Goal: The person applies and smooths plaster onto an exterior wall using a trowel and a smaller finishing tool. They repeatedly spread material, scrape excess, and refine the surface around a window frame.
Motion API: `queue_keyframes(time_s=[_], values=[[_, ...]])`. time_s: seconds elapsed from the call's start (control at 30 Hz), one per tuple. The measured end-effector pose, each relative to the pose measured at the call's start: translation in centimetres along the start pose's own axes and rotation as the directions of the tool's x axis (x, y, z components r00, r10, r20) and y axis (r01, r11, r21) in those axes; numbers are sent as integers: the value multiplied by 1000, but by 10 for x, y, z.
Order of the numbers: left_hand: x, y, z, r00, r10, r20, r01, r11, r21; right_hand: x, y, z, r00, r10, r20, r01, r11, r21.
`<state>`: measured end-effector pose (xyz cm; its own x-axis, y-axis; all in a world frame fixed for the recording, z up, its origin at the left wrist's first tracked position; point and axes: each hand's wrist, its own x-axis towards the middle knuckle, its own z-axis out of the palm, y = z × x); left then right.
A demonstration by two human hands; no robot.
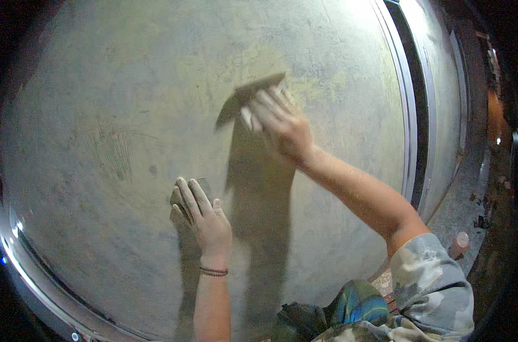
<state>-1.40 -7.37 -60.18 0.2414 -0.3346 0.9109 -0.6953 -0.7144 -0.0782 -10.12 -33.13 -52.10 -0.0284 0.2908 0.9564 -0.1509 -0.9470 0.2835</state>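
Note:
A mottled grey and yellowish upright surface (116, 85) fills most of the head view. My right hand (276, 125), blurred, grips a dark flat rectangular pad (258, 83) against its upper middle; the hand hides much of the pad and throws a long shadow downward. Lower and to the left, my left hand (205, 219) presses a smaller dark square pad (205, 186) on the same surface, its pale, dusty fingers lying over it. I cannot make out how thick either pad is. A dark beaded bracelet circles my left wrist.
Metal frame strips (408, 142) and a dark vertical gap (419, 125) run down the right, beside another grey panel (441, 114). A metal edge (25, 268) curves along the lower left. A pinkish cylinder (461, 241) and small dark clutter (480, 221) lie at the lower right.

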Motion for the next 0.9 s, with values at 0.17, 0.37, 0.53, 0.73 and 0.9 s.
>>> queue_keyframes(time_s=[0.17,0.37,0.53,0.73,0.9], values=[[2,1,1,1000,13,-11,-13,999,-53,-34,6,-23,945,-269,184,238,955,175],[1,-1,3,1000,10,20,-11,999,40,3,75,-16,921,290,-262,-324,941,-96],[1,0,3,1000,23,-2,-23,999,32,-96,-52,-13,988,21,153,-37,994,103],[1,-2,3,1000,22,18,-22,1000,20,-66,25,-25,998,51,40,-54,996,73],[-1,-4,6,999,42,-34,-41,999,14,-87,-19,-16,940,342,-7,-342,939,33]])
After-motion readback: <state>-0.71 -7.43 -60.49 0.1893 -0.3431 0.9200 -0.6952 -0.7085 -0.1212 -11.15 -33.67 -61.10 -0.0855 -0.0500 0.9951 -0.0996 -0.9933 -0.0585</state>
